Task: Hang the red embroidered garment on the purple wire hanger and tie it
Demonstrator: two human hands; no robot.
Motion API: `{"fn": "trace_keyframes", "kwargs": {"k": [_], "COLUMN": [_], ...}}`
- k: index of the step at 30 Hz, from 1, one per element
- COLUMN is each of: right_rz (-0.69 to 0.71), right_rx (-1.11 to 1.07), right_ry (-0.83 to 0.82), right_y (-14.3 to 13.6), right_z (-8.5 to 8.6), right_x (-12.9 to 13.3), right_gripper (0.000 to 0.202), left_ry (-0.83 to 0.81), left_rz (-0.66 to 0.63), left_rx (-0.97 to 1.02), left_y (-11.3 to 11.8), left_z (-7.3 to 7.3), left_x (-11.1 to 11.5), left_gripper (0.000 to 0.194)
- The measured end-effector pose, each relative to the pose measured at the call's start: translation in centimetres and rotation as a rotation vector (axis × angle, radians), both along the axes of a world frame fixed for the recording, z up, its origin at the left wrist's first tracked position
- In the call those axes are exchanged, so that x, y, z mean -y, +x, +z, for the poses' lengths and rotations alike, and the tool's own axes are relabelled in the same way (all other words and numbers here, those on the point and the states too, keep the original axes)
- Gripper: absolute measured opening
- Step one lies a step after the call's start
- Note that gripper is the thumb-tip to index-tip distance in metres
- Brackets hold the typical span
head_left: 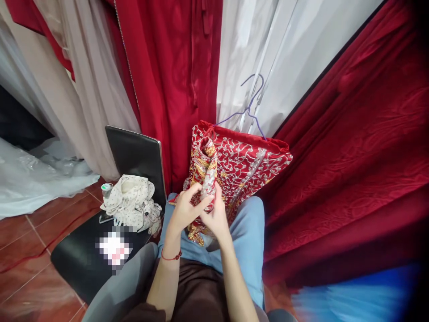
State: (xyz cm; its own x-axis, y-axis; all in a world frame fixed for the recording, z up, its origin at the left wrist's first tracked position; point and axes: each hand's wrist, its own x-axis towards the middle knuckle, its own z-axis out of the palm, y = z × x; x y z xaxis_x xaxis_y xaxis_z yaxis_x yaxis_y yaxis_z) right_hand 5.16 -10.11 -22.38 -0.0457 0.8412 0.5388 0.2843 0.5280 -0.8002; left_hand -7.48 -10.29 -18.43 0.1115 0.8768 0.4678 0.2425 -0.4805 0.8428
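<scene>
A red garment embroidered in silver and gold [244, 163] hangs on a purple wire hanger [250, 105] and drapes onto my lap, over my blue jeans [250, 232]. My left hand [184, 210] and my right hand [216, 217] meet at a rolled, embroidered part of the garment [206, 167], probably a sleeve or collar. Both hands pinch its lower end between thumb and fingers. A red bead bracelet [170, 257] circles my left wrist.
To my left stands a black chair [134, 154] carrying a cream dotted bag [130, 199] and a small cup. Red, white and beige gowns [174, 67] hang behind. A large red dress [351, 170] fills the right. White tulle [33, 174] lies on the tiled floor.
</scene>
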Motion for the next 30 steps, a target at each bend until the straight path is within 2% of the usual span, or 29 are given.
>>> {"fn": "trace_keyframes", "kwargs": {"k": [2, 4, 7, 9, 11, 12, 14, 16, 20, 25, 27, 30], "right_rz": [-0.009, -0.042, -0.067, -0.025, 0.019, 0.03, 0.003, -0.103, -0.327, -0.397, -0.41, -0.448], "right_rx": [-0.041, -0.071, -0.113, -0.132, -0.139, -0.134, -0.135, -0.18, -0.357, -0.438, -0.456, -0.483], "right_ry": [-0.024, -0.031, -0.055, -0.067, -0.062, -0.055, -0.043, -0.044, -0.051, -0.05, -0.05, -0.042], "right_y": [1.4, 2.9, 4.1, 4.2, 4.3, 4.5, 5.1, 6.2, 9.0, 10.9, 10.9, 10.8], "right_z": [-0.2, -0.1, 0.3, 0.7, 1.0, 1.2, 1.4, 1.4, 0.7, 0.1, 0.1, 0.4], "right_x": [-0.6, -0.9, -0.7, -0.3, 0.2, 0.5, 0.8, 1.0, 0.8, 0.5, 0.6, 0.6], "right_gripper": [0.073, 0.053, 0.031, 0.025, 0.022, 0.021, 0.021, 0.023, 0.027, 0.028, 0.03, 0.032], "left_ry": [-0.011, -0.019, -0.049, -0.054, -0.063, -0.075, -0.106, -0.117, -0.081, 0.027, 0.083, 0.161], "left_rz": [-0.114, -0.141, -0.027, 0.084, 0.17, 0.189, 0.197, 0.204, 0.323, 0.449, 0.487, 0.511], "left_rx": [0.023, 0.107, 0.226, 0.241, 0.219, 0.198, 0.138, 0.06, -0.076, -0.161, -0.161, -0.139], "left_y": [0.5, 1.2, 2.2, 2.6, 2.5, 2.3, 1.7, 0.7, -1.5, -2.4, -2.2, -2.2], "left_z": [0.0, -0.4, -1.5, -2.1, -2.3, -2.2, -2.1, -2.1, -2.8, -3.9, -3.8, -3.0], "left_x": [-0.3, -0.7, -1.4, -1.7, -1.8, -1.9, -1.9, -2.2, -3.0, -3.5, -3.5, -3.1], "left_gripper": [0.019, 0.028, 0.047, 0.064, 0.071, 0.067, 0.046, 0.029, 0.024, 0.022, 0.022, 0.022]}}
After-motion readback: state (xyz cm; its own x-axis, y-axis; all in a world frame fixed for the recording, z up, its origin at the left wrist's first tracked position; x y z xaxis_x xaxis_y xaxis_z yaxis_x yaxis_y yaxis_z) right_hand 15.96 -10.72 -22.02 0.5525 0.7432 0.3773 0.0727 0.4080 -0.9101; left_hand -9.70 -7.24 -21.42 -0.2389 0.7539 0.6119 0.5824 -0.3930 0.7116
